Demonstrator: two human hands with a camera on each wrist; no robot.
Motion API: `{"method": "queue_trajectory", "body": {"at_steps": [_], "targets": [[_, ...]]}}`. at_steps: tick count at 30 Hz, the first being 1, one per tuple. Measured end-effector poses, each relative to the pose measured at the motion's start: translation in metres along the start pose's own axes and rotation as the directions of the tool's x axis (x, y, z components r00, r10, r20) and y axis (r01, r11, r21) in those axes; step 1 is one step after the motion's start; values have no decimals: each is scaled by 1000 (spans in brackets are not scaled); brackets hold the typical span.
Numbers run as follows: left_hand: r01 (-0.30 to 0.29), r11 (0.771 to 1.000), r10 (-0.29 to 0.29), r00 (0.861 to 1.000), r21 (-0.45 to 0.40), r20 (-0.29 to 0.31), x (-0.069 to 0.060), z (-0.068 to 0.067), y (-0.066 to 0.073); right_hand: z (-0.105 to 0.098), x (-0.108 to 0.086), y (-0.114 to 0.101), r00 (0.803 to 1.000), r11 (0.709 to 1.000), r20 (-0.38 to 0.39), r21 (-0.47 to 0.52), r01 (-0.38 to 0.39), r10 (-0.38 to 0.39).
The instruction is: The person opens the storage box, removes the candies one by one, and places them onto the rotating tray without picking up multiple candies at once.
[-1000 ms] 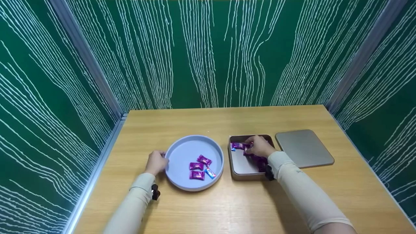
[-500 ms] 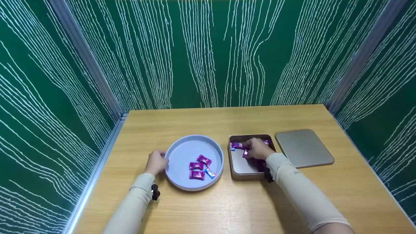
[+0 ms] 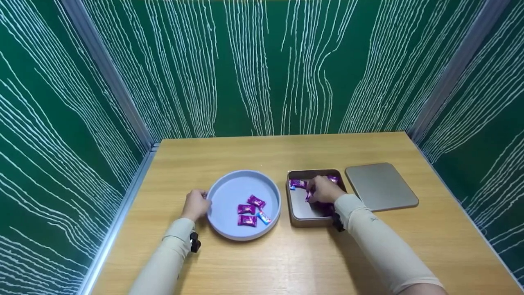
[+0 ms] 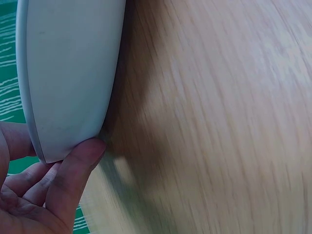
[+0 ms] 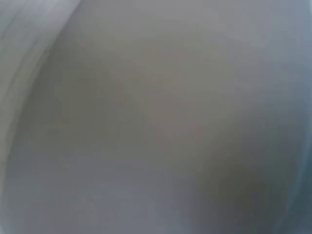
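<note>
A round pale blue-lavender dish (image 3: 225, 192) with a raised rim stands left of centre, holding several purple-wrapped candies (image 3: 247, 221) and one blue-and-white wrapped candy (image 3: 264, 217). My left hand (image 3: 196, 204) grips its left rim; in the left wrist view, the thumb (image 4: 80, 161) presses the outer wall and fingers curl behind the rim. Inside a rectangular metal tin (image 3: 310, 222) to the right, my right hand (image 3: 325, 190) pinches a purple-wrapped candy (image 3: 308, 196). Its palm hides part of the tin. The right wrist view is a grey blur.
More purple candies (image 3: 298, 183) lie in the tin's far left corner, others under the right hand. The tin's flat lid (image 3: 382, 187) rests on the wooden table (image 3: 245, 270) just right of it. Green walls with white streaks enclose the table's back and sides.
Within the tin, my right hand has shifted slightly left and toward me, and the candy at its fingertips sits a little nearer. The left hand and the dish have kept their place.
</note>
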State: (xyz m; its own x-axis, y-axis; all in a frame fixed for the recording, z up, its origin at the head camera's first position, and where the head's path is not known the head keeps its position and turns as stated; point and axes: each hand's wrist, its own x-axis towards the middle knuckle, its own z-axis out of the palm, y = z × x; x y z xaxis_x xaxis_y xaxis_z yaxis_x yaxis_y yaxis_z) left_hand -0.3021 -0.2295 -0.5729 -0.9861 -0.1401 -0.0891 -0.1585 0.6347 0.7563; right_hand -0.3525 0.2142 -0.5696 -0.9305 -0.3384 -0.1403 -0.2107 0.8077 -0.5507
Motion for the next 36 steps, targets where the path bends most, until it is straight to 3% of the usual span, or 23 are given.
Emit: {"method": "queue_trajectory", "body": {"at_steps": [8,20,29,36], "targets": [[0,1000,0,1000,-20,1,-1,1,0,-1,-6,2,999,999,-16,3,40,-40],[5,1000,-4,1000,-28,4,0,1,0,-14,-14,-15,998,996,-58,93,-14,20],[14,1000,-14,1000,-17,10,-1,0,2,-19,-14,-39,995,992,-92,113,57,-47],[13,999,-12,1000,-34,12,-1,1,1,-11,-13,-59,987,984,-112,124,131,-117]]}}
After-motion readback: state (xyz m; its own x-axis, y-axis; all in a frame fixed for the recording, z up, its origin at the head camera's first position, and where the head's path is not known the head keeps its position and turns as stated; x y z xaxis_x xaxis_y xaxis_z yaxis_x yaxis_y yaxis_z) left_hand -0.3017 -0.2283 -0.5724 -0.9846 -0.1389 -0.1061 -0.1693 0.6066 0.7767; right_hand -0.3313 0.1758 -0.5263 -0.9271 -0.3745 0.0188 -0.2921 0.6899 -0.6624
